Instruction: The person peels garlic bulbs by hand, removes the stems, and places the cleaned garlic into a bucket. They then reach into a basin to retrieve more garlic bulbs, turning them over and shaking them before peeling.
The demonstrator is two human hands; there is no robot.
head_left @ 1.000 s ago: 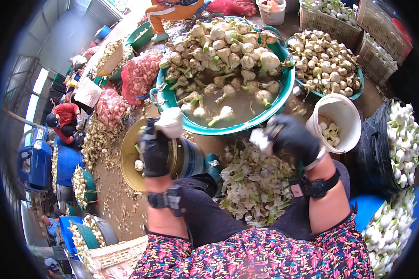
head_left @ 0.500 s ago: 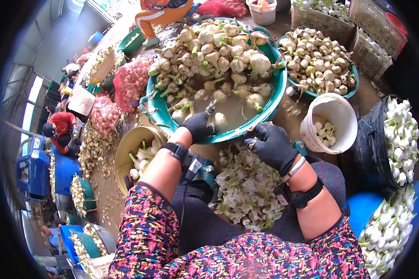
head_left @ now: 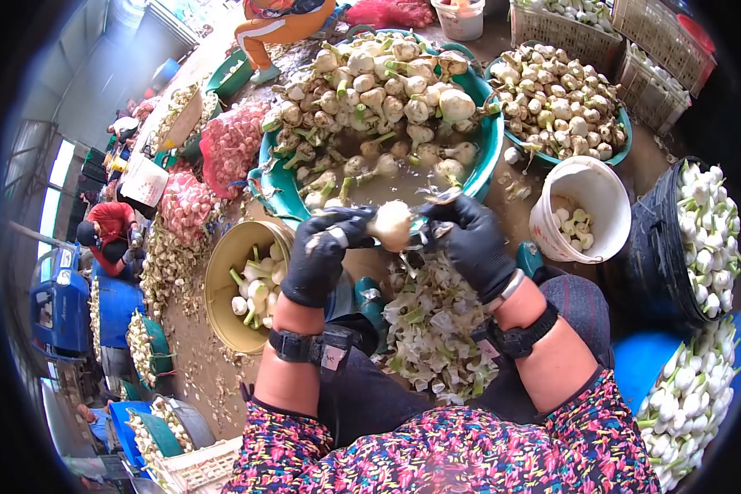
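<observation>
Bulb (head_left: 392,226) in left hand (head_left: 317,257), right hand (head_left: 474,249) curled beside.

A person in red (head_left: 111,222) bends near a blue vehicle (head_left: 61,303).

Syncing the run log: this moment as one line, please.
left hand: holds bulb | right hand: close to bulb, contact unclear | tub: bulbs in murky water | bucket: white bulbs inside

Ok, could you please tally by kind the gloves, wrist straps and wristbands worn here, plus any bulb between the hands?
Dark gloves: 2
Black wrist straps: 2
Pale wristband: 1
Bulb: 1
Total: 6
</observation>
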